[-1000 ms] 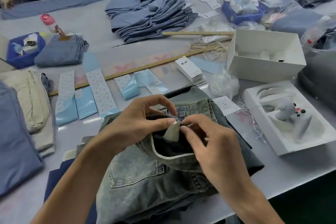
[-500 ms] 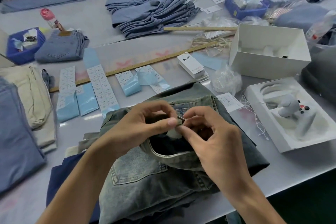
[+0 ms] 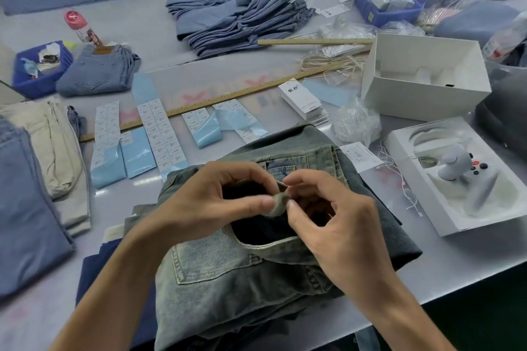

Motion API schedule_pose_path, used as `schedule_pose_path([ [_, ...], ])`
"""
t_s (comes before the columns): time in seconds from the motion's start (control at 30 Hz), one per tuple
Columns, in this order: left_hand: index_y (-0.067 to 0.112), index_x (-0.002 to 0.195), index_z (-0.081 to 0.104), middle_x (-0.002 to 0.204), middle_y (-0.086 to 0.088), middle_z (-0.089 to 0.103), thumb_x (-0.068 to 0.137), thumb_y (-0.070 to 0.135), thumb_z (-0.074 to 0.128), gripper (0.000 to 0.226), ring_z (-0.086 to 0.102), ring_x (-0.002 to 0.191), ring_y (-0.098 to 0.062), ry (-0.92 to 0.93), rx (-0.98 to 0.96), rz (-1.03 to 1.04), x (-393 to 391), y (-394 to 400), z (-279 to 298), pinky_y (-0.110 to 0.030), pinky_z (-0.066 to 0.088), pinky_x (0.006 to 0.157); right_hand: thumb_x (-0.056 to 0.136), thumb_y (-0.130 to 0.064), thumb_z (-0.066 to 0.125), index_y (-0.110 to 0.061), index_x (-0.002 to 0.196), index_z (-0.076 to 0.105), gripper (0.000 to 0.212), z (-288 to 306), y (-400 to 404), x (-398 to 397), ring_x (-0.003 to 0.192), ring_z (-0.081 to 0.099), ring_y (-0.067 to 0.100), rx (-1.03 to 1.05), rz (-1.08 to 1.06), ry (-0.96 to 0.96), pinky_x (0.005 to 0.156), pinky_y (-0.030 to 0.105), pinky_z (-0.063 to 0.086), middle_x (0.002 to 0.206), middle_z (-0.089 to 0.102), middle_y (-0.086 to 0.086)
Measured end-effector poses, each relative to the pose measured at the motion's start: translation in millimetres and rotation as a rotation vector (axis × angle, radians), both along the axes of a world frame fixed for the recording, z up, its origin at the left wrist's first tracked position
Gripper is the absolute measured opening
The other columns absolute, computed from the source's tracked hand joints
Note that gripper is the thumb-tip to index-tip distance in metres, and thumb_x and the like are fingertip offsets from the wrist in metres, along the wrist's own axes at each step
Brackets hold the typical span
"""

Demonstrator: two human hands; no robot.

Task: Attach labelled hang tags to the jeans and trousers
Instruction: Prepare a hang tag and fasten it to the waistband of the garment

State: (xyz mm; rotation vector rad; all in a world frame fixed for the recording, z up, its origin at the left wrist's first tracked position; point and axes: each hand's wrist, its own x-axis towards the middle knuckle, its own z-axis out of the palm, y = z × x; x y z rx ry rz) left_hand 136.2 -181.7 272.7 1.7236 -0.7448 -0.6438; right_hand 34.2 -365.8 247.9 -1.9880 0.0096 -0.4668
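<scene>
A belt loop (image 3: 279,203) on the washed jeans (image 3: 228,271) is pinched by the left hand (image 3: 211,202); the right hand (image 3: 328,225) now pinches beside it (thread barely discernible). The loop has been lifted higher; threading is judged underway. Tag stack (image 3: 303,102) lies beyond.

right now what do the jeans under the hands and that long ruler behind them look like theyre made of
Jeans: faded grey-green washed denim, going by the twill grain, thick seam stitching and worn, paler edges. Ruler: probably bare wood, matte tan with printed tick marks along one edge.
</scene>
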Motion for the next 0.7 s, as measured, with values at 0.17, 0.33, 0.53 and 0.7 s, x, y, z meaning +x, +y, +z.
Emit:
schedule_pose_path([
  [0.17,0.028,0.093,0.076,0.102,0.005,0.069,0.087,0.014,0.08,0.016,0.068,0.092,-0.02,-0.36,0.107,-0.055,-8.8,6.4,8.2,-0.03,0.055,0.071,0.084,-0.002,0.079,-0.017,0.093,0.075,0.018,0.1,-9.4,-9.7,0.087,0.071,0.009,-0.044,0.056,-0.083,0.076,0.024,0.055,0.09,0.072,-0.011],
  [0.33,0.023,0.088,0.078,0.103,0.009,0.068,0.082,0.008,0.079,0.016,0.068,0.092,-0.016,-0.456,0.084,-0.039,-17.1,5.8,8.9,-0.018,0.049,0.073,0.088,-0.007,0.074,-0.008,0.091,0.077,0.005,-3.0,-10.9,-18.6,0.092,0.069,0.016,-0.131,0.071,-0.171,0.08,0.027,0.053,0.097,0.068,-0.001],
  [0.53,0.026,0.088,0.08,0.109,0.013,0.066,0.08,0.004,0.079,0.024,0.067,0.095,-0.008,-0.492,0.118,-0.1,-20.7,5.4,12.2,-0.013,0.044,0.078,0.085,-0.013,0.078,-0.014,0.099,0.074,0.015,-10.3,-11.9,-18.8,0.094,0.065,0.014,-0.174,0.073,-0.091,0.081,0.028,0.051,0.1,0.061,-0.005],
  [0.7,0.027,0.086,0.081,0.112,0.014,0.064,0.079,0.005,0.083,0.023,0.066,0.099,-0.007,-0.529,0.143,-0.123,-19.2,7.5,14.3,-0.014,0.044,0.079,0.087,-0.013,0.075,-0.015,0.097,0.075,0.011,-14.4,-11.7,-14.8,0.092,0.063,0.014,-0.191,0.077,-0.101,0.078,0.026,0.049,0.098,0.058,-0.007],
])
